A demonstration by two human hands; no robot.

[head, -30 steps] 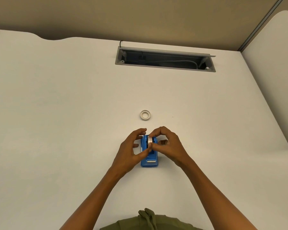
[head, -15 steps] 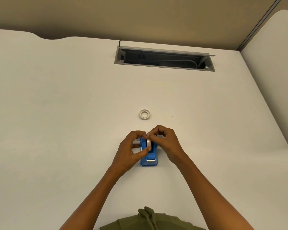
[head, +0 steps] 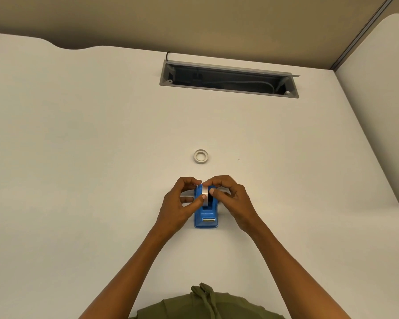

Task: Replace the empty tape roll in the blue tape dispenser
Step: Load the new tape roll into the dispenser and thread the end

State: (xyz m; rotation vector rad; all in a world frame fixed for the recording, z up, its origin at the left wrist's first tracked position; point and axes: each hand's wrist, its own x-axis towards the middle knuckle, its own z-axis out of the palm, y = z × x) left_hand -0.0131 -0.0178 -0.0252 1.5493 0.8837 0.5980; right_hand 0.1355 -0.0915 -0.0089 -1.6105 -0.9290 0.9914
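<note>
1. The left hand (head: 179, 204) is closed in a pinch on the left side of a tape roll (head: 205, 196), thumb tip and forefinger pressed against it.
2. The right hand (head: 232, 199) is closed on the roll's right side in the same way, thumb tip on its rim.
3. The roll is held upright on edge, seated in the well of the blue tape dispenser (head: 206, 215); how deep it sits cannot be told.
4. The dispenser is stood on the white desk (head: 78, 157), its metal cutter (head: 208, 219) turned toward the person.
5. A second, flat-lying tape ring (head: 200, 156) is seen beyond the hands, apart from the dispenser.
6. Farther back, an open cable tray (head: 228, 79) is set into the desk, with cables inside.
</note>
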